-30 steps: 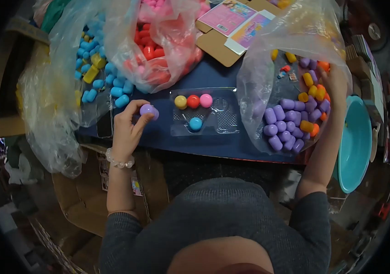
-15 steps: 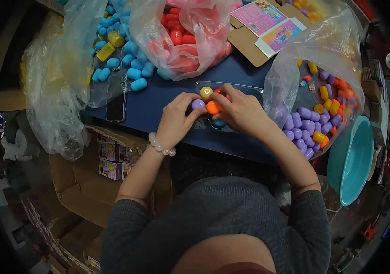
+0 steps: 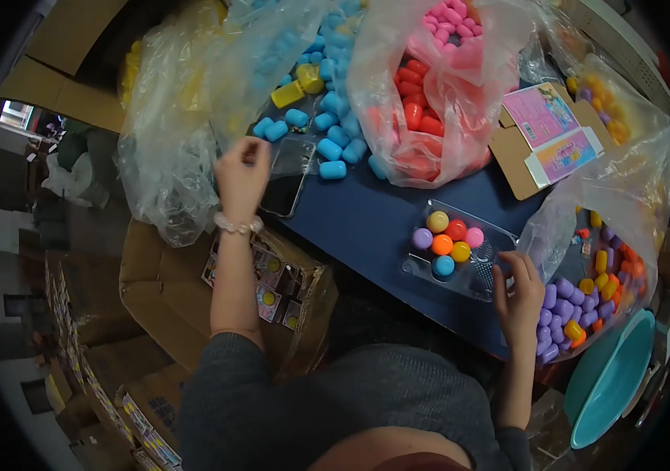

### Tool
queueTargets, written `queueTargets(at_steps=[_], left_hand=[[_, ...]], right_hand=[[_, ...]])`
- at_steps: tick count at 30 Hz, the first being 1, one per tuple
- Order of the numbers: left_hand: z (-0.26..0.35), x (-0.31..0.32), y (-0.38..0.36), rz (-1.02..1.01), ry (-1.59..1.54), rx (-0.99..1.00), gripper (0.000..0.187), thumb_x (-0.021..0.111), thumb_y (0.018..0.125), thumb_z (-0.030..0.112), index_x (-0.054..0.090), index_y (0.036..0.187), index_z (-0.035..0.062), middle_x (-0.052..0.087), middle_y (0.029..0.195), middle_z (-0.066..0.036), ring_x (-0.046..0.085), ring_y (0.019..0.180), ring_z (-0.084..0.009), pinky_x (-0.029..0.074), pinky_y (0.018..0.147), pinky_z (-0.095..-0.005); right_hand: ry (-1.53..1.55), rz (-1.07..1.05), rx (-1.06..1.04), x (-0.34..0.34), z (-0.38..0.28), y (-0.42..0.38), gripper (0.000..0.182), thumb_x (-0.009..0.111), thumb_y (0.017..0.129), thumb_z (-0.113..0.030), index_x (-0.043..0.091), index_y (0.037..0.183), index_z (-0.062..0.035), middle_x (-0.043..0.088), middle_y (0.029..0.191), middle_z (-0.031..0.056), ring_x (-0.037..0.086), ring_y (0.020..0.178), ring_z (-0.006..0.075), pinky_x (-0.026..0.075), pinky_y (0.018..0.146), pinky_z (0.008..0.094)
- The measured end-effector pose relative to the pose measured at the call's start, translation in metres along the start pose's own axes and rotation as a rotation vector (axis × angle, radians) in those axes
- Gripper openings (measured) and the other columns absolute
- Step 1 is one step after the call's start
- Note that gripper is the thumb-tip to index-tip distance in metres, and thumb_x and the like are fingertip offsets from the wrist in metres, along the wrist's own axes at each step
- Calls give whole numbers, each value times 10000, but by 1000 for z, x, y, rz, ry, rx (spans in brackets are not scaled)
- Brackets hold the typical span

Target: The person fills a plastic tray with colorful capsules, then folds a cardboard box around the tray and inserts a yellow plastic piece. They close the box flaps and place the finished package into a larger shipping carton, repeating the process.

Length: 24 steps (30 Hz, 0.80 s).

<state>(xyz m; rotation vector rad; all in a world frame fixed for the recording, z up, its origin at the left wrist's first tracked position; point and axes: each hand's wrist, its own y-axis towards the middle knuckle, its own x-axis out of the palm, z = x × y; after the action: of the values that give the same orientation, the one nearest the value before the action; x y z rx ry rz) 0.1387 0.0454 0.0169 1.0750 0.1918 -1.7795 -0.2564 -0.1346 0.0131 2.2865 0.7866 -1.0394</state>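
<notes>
A clear plastic tray [image 3: 421,268] lies on the dark blue table, holding several round-topped capsules in different colours. Among them are an orange capsule [image 3: 442,245], a blue capsule [image 3: 445,266] and a pink capsule [image 3: 474,237]. My right hand [image 3: 519,298] is at the tray's right edge, its fingers bent and apart. Away to the left, my left hand [image 3: 242,180] is raised beside a phone [image 3: 284,192] and a clear plastic bag. Its fingers curl loosely, with a gap at the thumb and nothing visible in them. Loose blue capsules [image 3: 333,169] lie just beyond it.
A bag of red capsules [image 3: 421,125] stands at the back. Purple capsules [image 3: 563,310] spill from a bag at the right, above a teal basin [image 3: 614,385]. An opened printed carton [image 3: 516,161] lies behind the tray. Small boxes fill a cardboard box [image 3: 166,275] below the table's left edge.
Both hands have left the capsules in the tray. My left hand has moved left towards the phone and blue capsules; my right hand has shifted to the tray's right edge. The view has turned.
</notes>
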Motion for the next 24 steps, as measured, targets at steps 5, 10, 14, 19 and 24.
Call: queueTargets(at_steps=[5,10,14,19,24], left_hand=[[-157,-33,113,-94,355,-93,275,619,889,224,668,1088,39,697,968,-176,687,861,-299,523,769,-369],[-208,30,159,-350,-71,-114,471,614,890,253,546,1310,52,604,1271,-181,608,1122,-298,470,944,-369],[-167,29,157,-79,423,-177,530,631,882,218,489,1358,32,579,1311,-168,585,1160,-274,461,962,-364],[-72,-15,68,332,-726,130,273,563,929,27,495,1190,72,637,1189,-183,656,1035,-287,557,843,-346],[50,4,-43,-245,-1544,23,218,576,942,32,467,1124,78,599,1151,-175,625,1068,-280,530,957,-453]], right_hand=[[111,-18,71,1,-4,-14,147,675,833,-20,635,974,-17,648,972,120,652,769,255,519,682,318],[99,-49,43,5,-12,-17,151,674,826,-3,636,972,-16,650,970,118,657,773,260,522,686,318],[69,39,14,-6,-16,-22,152,672,817,17,642,963,-17,658,939,111,656,756,248,523,652,307],[189,21,-24,-17,-28,-17,176,689,802,19,649,970,-19,667,938,108,650,734,217,514,609,285],[421,-37,-222,5,-65,7,377,723,797,-29,613,1158,-35,657,1012,131,650,740,219,525,625,290]])
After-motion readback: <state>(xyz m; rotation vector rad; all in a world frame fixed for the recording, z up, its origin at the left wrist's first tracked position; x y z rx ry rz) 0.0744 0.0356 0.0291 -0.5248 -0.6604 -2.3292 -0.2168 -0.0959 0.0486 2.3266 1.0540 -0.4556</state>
